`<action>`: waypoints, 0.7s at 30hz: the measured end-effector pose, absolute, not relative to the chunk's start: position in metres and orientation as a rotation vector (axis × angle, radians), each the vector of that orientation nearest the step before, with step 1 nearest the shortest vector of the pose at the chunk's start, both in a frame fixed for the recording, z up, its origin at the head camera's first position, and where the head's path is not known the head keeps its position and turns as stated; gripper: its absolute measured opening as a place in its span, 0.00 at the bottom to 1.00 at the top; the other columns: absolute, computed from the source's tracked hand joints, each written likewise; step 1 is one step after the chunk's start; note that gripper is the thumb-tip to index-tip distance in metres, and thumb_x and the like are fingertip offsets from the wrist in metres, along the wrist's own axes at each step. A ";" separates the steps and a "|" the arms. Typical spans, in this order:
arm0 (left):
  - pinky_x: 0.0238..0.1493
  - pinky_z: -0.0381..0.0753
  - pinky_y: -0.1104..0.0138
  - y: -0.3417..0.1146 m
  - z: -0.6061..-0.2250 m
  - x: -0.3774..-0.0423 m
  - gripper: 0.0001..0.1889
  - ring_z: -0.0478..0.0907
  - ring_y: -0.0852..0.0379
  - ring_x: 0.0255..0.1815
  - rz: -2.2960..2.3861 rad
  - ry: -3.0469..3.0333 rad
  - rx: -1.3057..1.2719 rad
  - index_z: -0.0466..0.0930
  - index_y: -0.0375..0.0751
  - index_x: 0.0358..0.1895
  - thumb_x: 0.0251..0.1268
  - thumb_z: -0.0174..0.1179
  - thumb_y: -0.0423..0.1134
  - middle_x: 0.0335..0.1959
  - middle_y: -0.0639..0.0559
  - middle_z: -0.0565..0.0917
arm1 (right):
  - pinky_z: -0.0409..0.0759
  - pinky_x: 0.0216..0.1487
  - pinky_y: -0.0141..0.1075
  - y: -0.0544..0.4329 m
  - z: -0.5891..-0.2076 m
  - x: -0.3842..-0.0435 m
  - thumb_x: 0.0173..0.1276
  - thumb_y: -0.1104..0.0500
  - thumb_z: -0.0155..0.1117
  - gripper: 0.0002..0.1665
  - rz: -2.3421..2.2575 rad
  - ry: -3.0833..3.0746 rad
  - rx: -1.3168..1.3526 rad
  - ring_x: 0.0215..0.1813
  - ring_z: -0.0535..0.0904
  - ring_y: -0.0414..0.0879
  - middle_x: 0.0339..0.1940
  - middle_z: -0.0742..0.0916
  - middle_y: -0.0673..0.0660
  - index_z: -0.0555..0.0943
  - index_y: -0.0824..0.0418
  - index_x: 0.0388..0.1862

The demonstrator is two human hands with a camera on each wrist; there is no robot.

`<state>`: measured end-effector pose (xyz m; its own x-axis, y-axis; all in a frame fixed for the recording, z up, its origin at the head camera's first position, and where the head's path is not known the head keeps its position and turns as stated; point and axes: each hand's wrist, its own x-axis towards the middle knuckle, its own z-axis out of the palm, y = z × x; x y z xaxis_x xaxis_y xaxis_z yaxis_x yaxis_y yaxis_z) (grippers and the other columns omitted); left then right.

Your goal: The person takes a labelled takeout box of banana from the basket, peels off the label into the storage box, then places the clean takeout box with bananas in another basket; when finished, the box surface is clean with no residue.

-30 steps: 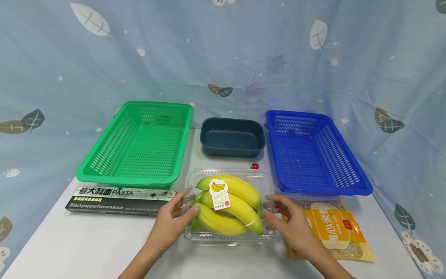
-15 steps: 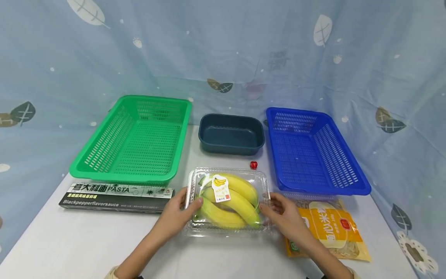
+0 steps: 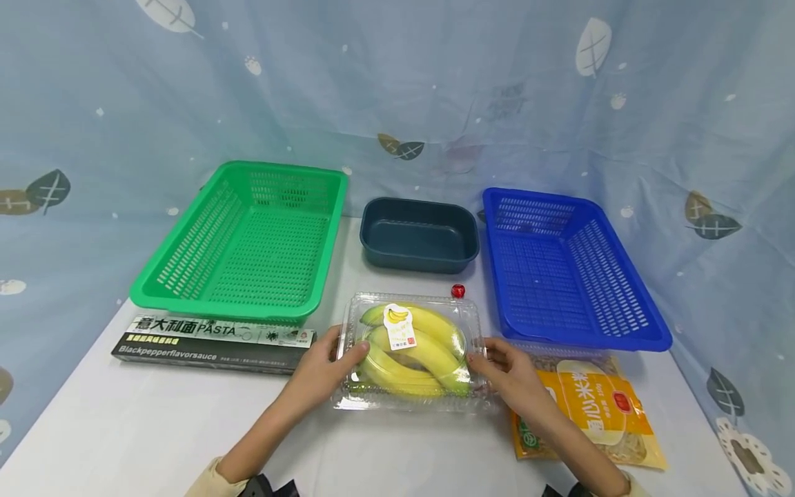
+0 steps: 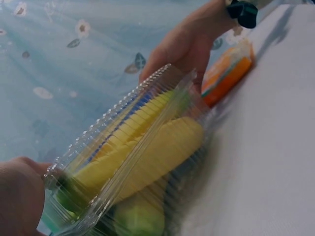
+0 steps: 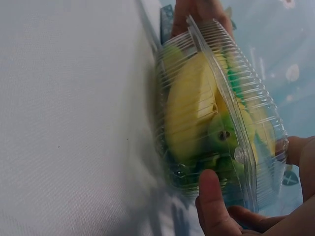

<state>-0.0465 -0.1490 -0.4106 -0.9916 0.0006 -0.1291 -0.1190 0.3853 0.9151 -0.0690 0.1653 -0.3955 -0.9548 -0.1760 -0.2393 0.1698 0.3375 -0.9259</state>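
Observation:
A clear plastic clamshell box point(image 3: 410, 404) of yellow bananas point(image 3: 428, 345) with green ends sits in front of me, a white banana label point(image 3: 399, 331) on its lid. My left hand point(image 3: 326, 364) grips its left end, thumb on top. At the opposite end, my right hand point(image 3: 515, 379) holds it with the thumb over the lid edge; its other fingers are partly hidden. In the right wrist view the clamshell box point(image 5: 187, 118) is low over the white cloth; whether it touches, I cannot tell. The left wrist view shows the ribbed box wall point(image 4: 162, 118) between both hands.
A green basket point(image 3: 267, 255) stands back left, a dark blue dish point(image 3: 419, 262) at the back centre, a blue basket point(image 3: 546, 276) back right. A small red object point(image 3: 457, 290) lies behind the box. A pasta box point(image 3: 211, 352) lies left, a yellow noodle bag point(image 3: 596, 407) right.
The banana box has come down towards the table and looks smaller, both hands moving with it. The small red object behind it is now fully in sight. The head view has shifted a little.

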 end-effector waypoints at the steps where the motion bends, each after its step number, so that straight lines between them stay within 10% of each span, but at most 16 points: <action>1: 0.54 0.79 0.50 -0.149 -0.410 -0.047 0.34 0.78 0.44 0.55 1.682 2.522 -0.108 0.69 0.36 0.69 0.69 0.61 0.56 0.57 0.38 0.80 | 0.85 0.39 0.38 0.165 -0.395 -0.069 0.73 0.51 0.65 0.30 -1.643 2.321 0.003 0.45 0.82 0.50 0.49 0.84 0.62 0.73 0.69 0.64; 21: 0.53 0.80 0.48 -0.147 -0.409 -0.051 0.34 0.79 0.44 0.52 1.623 2.556 -0.113 0.68 0.32 0.69 0.71 0.60 0.54 0.53 0.38 0.81 | 0.81 0.56 0.50 0.170 -0.383 -0.058 0.72 0.47 0.66 0.40 -1.390 2.547 -0.121 0.60 0.79 0.60 0.62 0.80 0.67 0.66 0.66 0.74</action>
